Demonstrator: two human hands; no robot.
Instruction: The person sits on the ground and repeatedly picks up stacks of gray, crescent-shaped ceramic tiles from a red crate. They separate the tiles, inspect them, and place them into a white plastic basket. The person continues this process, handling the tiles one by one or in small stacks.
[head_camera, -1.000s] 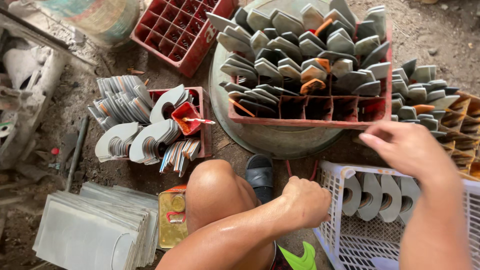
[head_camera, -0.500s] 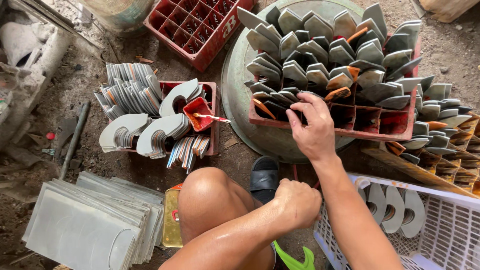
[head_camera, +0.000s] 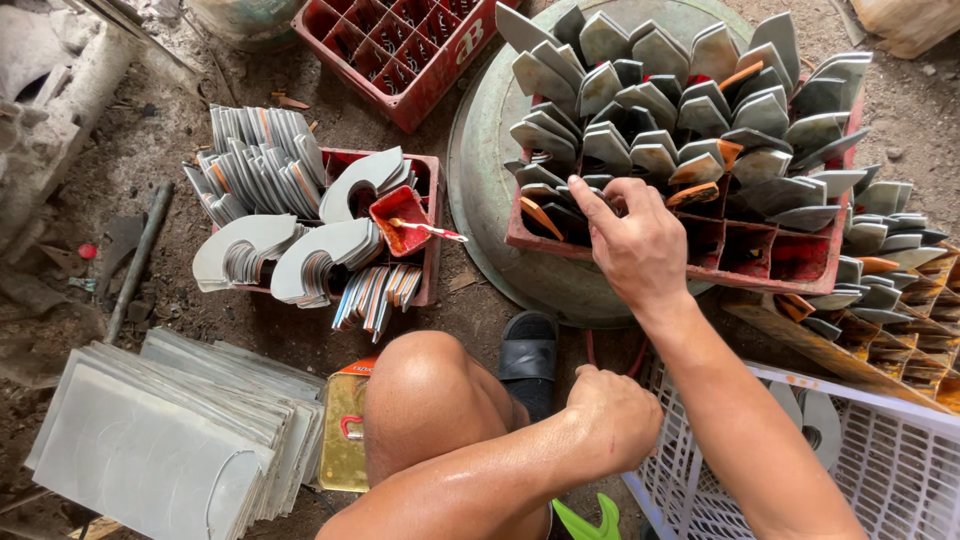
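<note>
Head view, ordered from near to far. Nearest the camera, the left hand (head_camera: 615, 415) is seen closed in a loose fist, holding nothing visible, rested just beside the bent knee (head_camera: 430, 385) and above a black sandal (head_camera: 528, 352). To its right, a white plastic basket (head_camera: 880, 470) holding a few curved cut pieces is placed on the floor. Beyond the left hand, the right hand (head_camera: 640, 240) is extended forward and up, its fingers (head_camera: 590, 205) pinched narrowly among grey pointed metal blades (head_camera: 640, 150) standing on edge in the near-left cells of a red divided crate (head_camera: 770, 262); whether one blade is already gripped cannot be told, as the fingertips are hidden between the pieces. The blades are thus located directly ahead of the right hand, and well ahead of the left; their long axes are upright and tilted slightly away from the viewer, so the right hand is much the nearer. The crate is carried on a round green metal basin (head_camera: 490, 190). To the left, on the dirt floor, a stack of flat grey sheets (head_camera: 170, 450), a smaller red crate (head_camera: 425, 215) filled with curved sheet-metal cutouts (head_camera: 290, 255), and a small red cup (head_camera: 400, 218) are shown. Farthest, an empty red divided crate (head_camera: 400, 55) is seen.
</note>
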